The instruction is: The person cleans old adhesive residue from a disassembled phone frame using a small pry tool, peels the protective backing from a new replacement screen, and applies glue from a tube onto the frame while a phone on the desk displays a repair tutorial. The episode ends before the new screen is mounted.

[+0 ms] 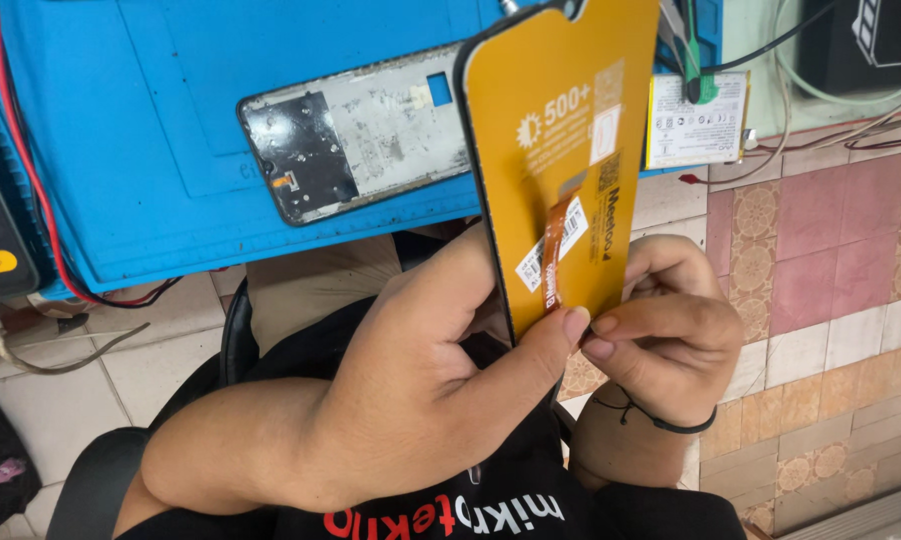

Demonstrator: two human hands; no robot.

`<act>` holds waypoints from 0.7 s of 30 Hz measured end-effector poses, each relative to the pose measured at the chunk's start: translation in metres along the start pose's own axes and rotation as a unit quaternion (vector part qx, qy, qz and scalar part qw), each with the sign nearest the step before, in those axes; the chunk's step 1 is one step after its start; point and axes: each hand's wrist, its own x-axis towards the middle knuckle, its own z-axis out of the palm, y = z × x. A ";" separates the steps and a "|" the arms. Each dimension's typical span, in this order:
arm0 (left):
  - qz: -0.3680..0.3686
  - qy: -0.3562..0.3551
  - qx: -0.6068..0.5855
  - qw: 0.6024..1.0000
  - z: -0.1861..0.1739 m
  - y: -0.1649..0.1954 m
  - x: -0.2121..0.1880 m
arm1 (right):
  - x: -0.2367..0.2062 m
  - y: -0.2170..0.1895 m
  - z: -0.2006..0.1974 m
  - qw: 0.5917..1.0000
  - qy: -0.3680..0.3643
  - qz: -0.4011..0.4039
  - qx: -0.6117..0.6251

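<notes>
Your left hand [411, 390] grips the yellow-backed phone screen [561, 150] by its edge. Your right hand [661, 330] pinches its orange flex cable [559, 250]. A phone frame [356, 145] lies on the blue mat [171, 120].

Blue work mat [121, 150] on bench; pink-and-tan patterned tile floor [831, 280]; black chair [236, 335] below.

Lighting: bright, even, diffuse; source direction not determinable. Colours saturated, notably the blue work mat [171, 120] far left and the yellow-backed screen panel [561, 150] at centre. Glare: soft sheen on the panel's yellow face, faint shine on the bare phone frame [361, 140]. Shadows: weak, soft-edged; dark pocket beneath the mat's near edge and between the left hand [421, 390] and right hand [661, 330]. Sharpness: good at centre; slight softness in near corners. Distortion: mild wide-angle bending toward the edges; floor tiles [831, 260] at right lean.
</notes>
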 end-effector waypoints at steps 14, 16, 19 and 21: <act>0.037 -0.014 0.044 0.998 -0.002 0.000 -0.001 | 0.006 -0.009 0.002 0.999 -0.017 0.034 -0.018; 0.033 -0.012 0.060 0.998 -0.002 0.002 0.002 | 0.007 -0.013 0.001 0.998 -0.027 0.050 -0.037; 0.046 -0.007 0.101 0.994 -0.001 0.006 0.003 | 0.008 -0.021 -0.001 0.995 -0.032 0.081 -0.056; 0.048 -0.008 0.124 0.991 -0.001 0.006 0.004 | 0.008 -0.025 -0.001 0.993 -0.042 0.085 -0.070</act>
